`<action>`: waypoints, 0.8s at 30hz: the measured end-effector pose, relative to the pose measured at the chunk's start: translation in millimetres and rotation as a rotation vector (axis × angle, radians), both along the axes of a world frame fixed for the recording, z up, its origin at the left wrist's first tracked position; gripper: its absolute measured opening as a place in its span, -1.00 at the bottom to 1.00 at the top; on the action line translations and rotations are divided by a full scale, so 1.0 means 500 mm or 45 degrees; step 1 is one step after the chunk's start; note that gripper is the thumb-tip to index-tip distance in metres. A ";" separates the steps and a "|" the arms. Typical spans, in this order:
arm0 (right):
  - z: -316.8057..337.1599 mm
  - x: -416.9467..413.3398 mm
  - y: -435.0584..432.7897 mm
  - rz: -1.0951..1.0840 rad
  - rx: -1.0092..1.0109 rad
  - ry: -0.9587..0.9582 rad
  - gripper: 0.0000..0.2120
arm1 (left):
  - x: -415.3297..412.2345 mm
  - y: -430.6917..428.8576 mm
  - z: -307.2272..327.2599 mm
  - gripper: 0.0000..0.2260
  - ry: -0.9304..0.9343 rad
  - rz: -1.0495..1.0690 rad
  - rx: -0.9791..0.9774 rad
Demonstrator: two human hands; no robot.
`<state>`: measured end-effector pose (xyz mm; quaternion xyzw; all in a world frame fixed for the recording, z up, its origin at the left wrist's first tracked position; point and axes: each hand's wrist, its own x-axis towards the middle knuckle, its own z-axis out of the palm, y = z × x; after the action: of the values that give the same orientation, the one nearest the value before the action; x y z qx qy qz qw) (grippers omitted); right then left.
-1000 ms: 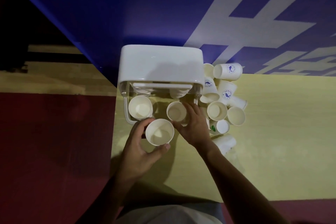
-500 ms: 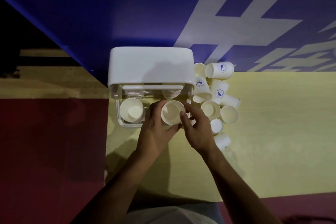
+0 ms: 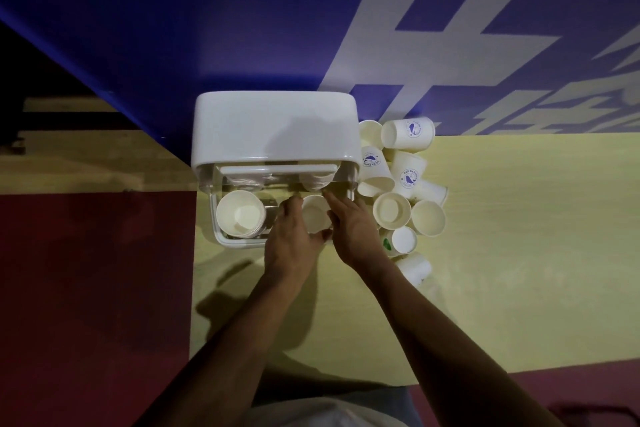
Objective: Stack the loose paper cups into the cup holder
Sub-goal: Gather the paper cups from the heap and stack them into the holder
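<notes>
**Cup at the holder's right bay**

Left hand (image 3: 291,239) has its grip wrapped round a paper cup (image 3: 316,215), mouth up, in the right bay of the cup holder (image 3: 273,128). Right hand (image 3: 353,229) lies straight-fingered alongside, apparently touching it. A stack (image 3: 240,218) fills the left bay. Loose cups (image 3: 391,211) crowd the surface (image 3: 519,253) just right.

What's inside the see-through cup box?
In the cup holder, a stack of cups sits on the left. On the right, the left hand grips one cup and the right hand touches it. The hands and the white top hide whatever is beneath.
</notes>
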<state>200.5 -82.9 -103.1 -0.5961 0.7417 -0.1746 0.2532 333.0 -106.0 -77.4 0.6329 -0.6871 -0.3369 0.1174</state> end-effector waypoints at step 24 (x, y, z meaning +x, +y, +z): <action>0.112 -0.285 0.465 -0.850 0.037 -0.572 -0.77 | -0.341 0.083 0.001 -0.23 -0.497 -0.209 -0.073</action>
<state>57.9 149.4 -46.9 -0.2658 0.8232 -0.3628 0.3466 162.5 -64.6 -77.1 0.6244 -0.7554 -0.1969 -0.0279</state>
